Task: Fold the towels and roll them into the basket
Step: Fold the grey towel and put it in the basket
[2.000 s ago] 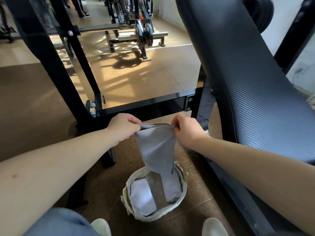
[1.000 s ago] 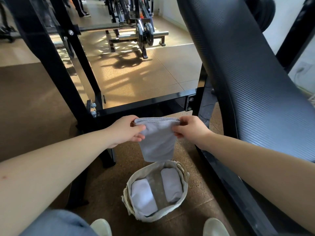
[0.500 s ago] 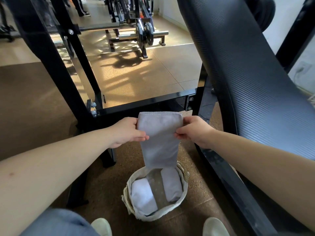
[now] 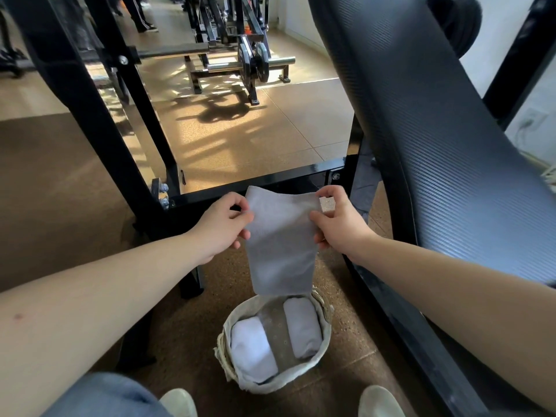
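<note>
Lifted clear of the basket (image 4: 279,383) since two seconds ago, grey towel (image 4: 281,245) is held flat above it, side edges pinched by left hand (image 4: 222,228) and right hand (image 4: 338,225), fingers curled. Two rolled towels (image 4: 251,347) are seen inside.

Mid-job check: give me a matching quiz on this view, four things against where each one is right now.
Things:
1. grey folded towel
2. white rolled towel
3. round cloth-lined woven basket
4. black ribbed bench pad

Places:
A. standing on the speckled brown floor
B. slanting along the right side of the view
C. hanging, pinched between left hand and right hand
D. lying in the basket's left part

Pairs: 1-C, 2-D, 3-A, 4-B.
</note>
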Motion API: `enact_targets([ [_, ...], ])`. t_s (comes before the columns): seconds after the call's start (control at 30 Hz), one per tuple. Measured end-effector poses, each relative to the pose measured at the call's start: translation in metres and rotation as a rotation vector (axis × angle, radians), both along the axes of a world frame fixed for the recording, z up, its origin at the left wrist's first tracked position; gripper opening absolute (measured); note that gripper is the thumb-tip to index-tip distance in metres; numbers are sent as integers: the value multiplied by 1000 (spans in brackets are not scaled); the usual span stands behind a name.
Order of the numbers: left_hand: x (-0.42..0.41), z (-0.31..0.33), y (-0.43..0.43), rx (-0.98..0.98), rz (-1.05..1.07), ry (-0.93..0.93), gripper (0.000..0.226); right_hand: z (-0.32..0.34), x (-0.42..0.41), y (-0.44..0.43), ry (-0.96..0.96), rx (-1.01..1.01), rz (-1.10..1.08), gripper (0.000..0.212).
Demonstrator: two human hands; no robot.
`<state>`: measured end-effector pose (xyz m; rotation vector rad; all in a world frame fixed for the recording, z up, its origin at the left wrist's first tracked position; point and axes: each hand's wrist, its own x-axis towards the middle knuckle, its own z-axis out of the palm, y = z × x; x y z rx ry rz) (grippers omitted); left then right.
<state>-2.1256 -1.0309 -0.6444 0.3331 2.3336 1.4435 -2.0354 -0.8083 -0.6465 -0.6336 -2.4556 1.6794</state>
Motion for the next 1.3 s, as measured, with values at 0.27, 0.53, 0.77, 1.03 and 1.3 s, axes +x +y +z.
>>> enact_targets([
  [0.27, 1, -3, -6, -133, -132, 148, 51, -4, 3, -1, -22, 194, 156, 41],
  [0.53, -4, 5, -6, -397, -169, 394, 63, 3, 6, -4, -6, 407, 191, 57],
  [0.77, -2, 10, -5, -448, -222, 495, 28, 12, 6, -3, -28, 352, 254, 45],
  [1.03, -12, 9, -7, -312, -138, 410, 20, 8, 2, 5, 50, 299, 173, 14],
  [1.3, -9, 9, -10, -6, -91, 149, 15, 5, 0, 1, 66, 3, 37, 18],
])
